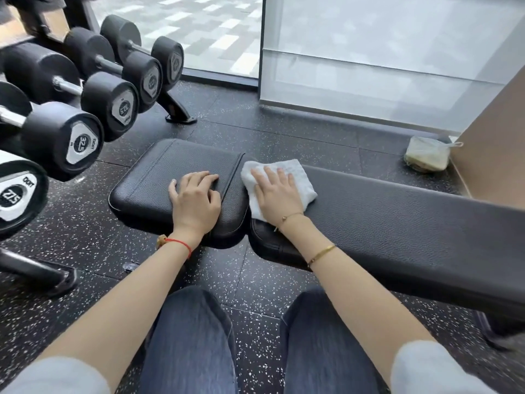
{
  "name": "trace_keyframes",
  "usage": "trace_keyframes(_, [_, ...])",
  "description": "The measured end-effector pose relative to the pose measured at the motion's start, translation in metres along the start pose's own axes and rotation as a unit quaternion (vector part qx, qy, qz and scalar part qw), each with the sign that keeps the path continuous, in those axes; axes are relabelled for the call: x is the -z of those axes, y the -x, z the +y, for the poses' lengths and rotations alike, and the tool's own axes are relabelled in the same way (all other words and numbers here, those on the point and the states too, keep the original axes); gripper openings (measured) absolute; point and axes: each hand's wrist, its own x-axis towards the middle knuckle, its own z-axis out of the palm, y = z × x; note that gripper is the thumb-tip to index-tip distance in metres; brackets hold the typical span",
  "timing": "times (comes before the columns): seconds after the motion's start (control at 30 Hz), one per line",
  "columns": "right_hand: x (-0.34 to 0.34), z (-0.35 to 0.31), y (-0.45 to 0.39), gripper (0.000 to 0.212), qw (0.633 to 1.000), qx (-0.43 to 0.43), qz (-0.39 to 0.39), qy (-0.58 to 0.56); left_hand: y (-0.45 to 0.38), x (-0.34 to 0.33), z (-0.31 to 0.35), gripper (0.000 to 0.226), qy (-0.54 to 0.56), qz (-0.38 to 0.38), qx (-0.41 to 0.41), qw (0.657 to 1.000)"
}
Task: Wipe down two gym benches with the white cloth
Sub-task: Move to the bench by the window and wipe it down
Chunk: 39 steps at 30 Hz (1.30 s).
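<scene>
The fingers (279,173) of the right hand (277,191) are lying straight and slightly spread, pressing flat on the folded white terry cloth (305,180); nothing is being pinched. The cloth is sitting on the near end of the long black grained-vinyl back pad (397,223) of the gym bench, just beside the gap that separates it from the shorter black padded seat cushion (147,183). The left hand (196,197) is resting on that seat cushion, its fingers loosely bent and holding nothing, seemingly bracing the body.

To wipe well here, the palm should be bearing down evenly so the whole fold stays in contact, and strokes should be running lengthwise along the pad and overlapping, with a pass into the seam at the gap, where grime is likely collecting.

The vinyl is looking pebbled and faintly glossy, with rounded edges and stitched piping on the seat. The cloth is looking soft and ribbed. The speckled black rubber floor (255,280) is lying beneath, and round black dumbbells with metal handles (59,137) are sitting racked to the left.
</scene>
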Motion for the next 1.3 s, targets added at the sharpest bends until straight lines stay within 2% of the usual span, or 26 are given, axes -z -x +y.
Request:
trace_keyframes(0.1, [0.006, 0.005, -0.003, 0.049, 1.000, 0.009, -0.010, 0.007, -0.001, 0.000, 0.000, 0.035, 0.003, 0.000, 0.001, 1.000])
trace_keyframes(0.27, [-0.007, 0.022, 0.070, 0.048, 0.990, 0.138, 0.002, -0.023, -0.001, 0.000, 0.000, 0.034, 0.002, 0.002, 0.001, 1.000])
trace_keyframes(0.33, [-0.003, 0.044, 0.069, 0.048, 0.993, 0.112, 0.005, -0.032, -0.001, 0.000, 0.001, 0.034, 0.003, 0.001, 0.001, 1.000])
trace_keyframes(0.5, [0.014, 0.070, 0.018, 0.047, 0.997, -0.063, 0.003, -0.043, 0.000, 0.002, 0.003, 0.034, 0.002, -0.005, 0.007, 1.000])
trace_keyframes(0.57, [0.012, 0.062, 0.022, 0.047, 0.997, -0.062, 0.005, -0.039, 0.000, 0.002, 0.003, 0.033, -0.002, -0.006, 0.007, 1.000])
trace_keyframes(0.73, [-0.001, 0.064, 0.096, 0.046, 0.996, 0.071, 0.024, -0.043, 0.000, 0.002, 0.007, 0.035, -0.039, -0.030, 0.003, 0.999])
trace_keyframes(0.8, [0.003, 0.090, 0.110, 0.046, 0.998, 0.037, 0.028, -0.046, 0.002, 0.003, 0.013, 0.035, -0.052, -0.037, 0.006, 0.998])
trace_keyframes(0.9, [0.015, 0.130, 0.097, 0.045, 0.994, -0.090, 0.034, -0.041, 0.009, 0.005, 0.034, 0.036, -0.036, -0.032, -0.004, 0.999])
trace_keyframes(1.0, [0.024, 0.134, 0.073, 0.045, 0.986, -0.159, 0.030, -0.035, 0.023, 0.001, 0.073, 0.037, 0.011, -0.039, -0.038, 0.998])
trace_keyframes(1.07, [0.022, 0.122, 0.071, 0.045, 0.989, -0.141, 0.024, -0.035, 0.033, -0.008, 0.101, 0.037, 0.036, -0.054, -0.065, 0.996])
trace_keyframes(1.2, [0.012, 0.117, 0.111, 0.046, 0.997, -0.049, 0.023, -0.051, 0.051, -0.031, 0.145, 0.039, 0.049, -0.090, -0.096, 0.990])
trace_keyframes(1.3, [0.015, 0.155, 0.142, 0.045, 0.994, -0.080, 0.040, -0.058, 0.058, -0.047, 0.167, 0.040, 0.043, -0.112, -0.108, 0.987])
